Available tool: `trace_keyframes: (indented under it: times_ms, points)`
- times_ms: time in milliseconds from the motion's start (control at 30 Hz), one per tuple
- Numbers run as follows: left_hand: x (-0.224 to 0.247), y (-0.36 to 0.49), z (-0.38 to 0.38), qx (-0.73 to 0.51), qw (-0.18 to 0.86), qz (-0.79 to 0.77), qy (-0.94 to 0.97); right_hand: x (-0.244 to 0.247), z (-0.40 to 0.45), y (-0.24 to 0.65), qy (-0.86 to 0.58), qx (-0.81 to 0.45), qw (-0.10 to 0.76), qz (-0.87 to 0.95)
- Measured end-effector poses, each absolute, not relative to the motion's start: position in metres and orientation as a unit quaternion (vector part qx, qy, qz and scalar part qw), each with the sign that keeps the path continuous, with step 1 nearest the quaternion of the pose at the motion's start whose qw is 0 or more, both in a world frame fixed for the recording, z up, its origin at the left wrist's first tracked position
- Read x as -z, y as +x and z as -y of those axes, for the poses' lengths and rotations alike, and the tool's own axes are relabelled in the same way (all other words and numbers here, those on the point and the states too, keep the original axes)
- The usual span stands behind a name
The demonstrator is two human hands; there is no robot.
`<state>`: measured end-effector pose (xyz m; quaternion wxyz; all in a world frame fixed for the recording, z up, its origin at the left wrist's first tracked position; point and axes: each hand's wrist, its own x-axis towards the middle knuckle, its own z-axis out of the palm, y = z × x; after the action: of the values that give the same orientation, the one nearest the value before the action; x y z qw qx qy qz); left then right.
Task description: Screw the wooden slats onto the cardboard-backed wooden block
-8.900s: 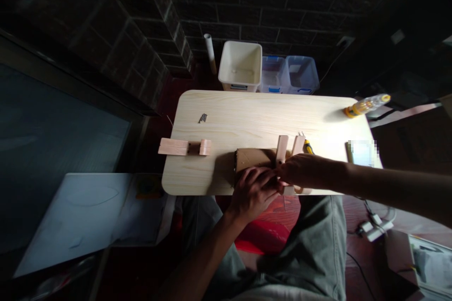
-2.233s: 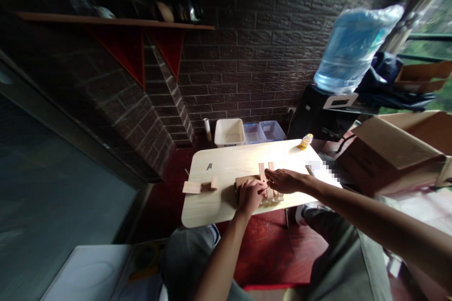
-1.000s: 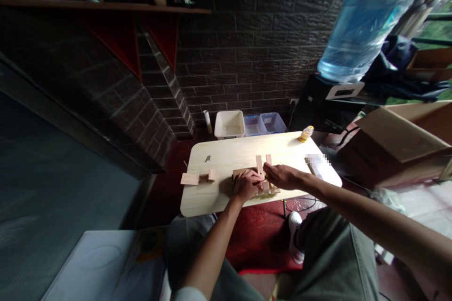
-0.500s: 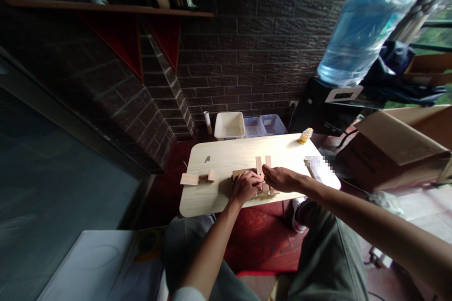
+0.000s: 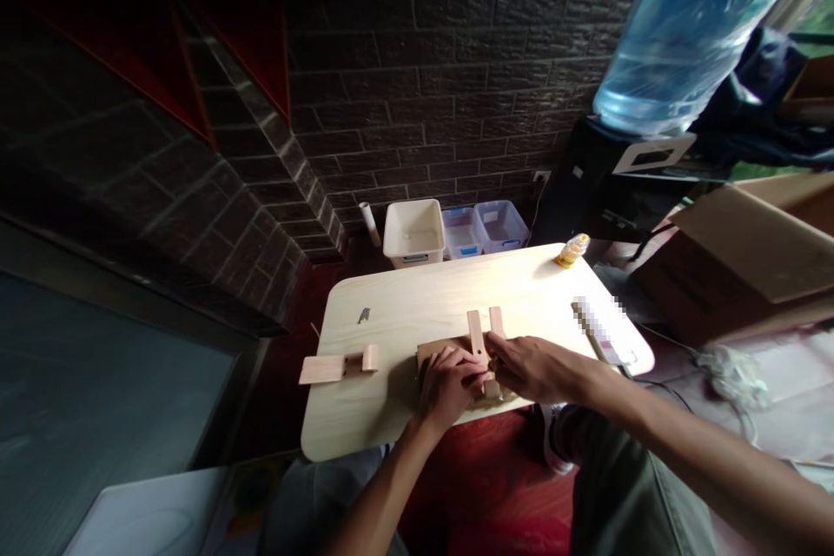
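A wooden piece [image 5: 476, 332] with two flat upright strips and a dark hole stands over a brown cardboard box [image 5: 431, 351] near the table's front edge. My left hand [image 5: 449, 384] rests across the box, its fingers closed on the lower part of the wooden piece. From the right, my right hand [image 5: 526, 365] meets it with fingers curled in a pinch beside the strips; what they hold is hidden. Another wooden piece [image 5: 324, 369], with a short raised block, lies at the table's left end. Several small dark screw-like bits [image 5: 363, 314] lie behind it.
The pale table [image 5: 404, 304] has a small yellow-labelled bottle [image 5: 573, 250] at its far right corner. A blurred-out item [image 5: 596, 326] lies at the right. Behind stand a cream bin [image 5: 414, 226] and two clear tubs [image 5: 500, 224]. An open carton [image 5: 749, 252] sits right.
The view has tipped down and come closer, so the table looks larger and lower. Both hands stay together at the wooden piece, with little visible change in their hold.
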<state>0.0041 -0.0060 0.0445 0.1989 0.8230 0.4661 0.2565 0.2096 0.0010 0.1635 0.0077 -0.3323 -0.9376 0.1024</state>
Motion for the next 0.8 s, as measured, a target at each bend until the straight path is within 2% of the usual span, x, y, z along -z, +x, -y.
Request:
trace_keyframes:
  times_ms: [233,367,800]
  points:
    - [-0.038,0.001,-0.02,-0.249,0.232,-0.426,0.838,-0.163,-0.019,0.209,-0.419,-0.26,0.006,0.87]
    - [-0.034,-0.001,-0.029,-0.244,0.243,-0.414,0.843,-0.161,-0.034,0.21,-0.429,-0.31,0.009,0.849]
    - [-0.027,-0.004,-0.033,-0.259,0.277,-0.43,0.819,-0.134,-0.05,0.203,-0.386,-0.252,0.015,0.887]
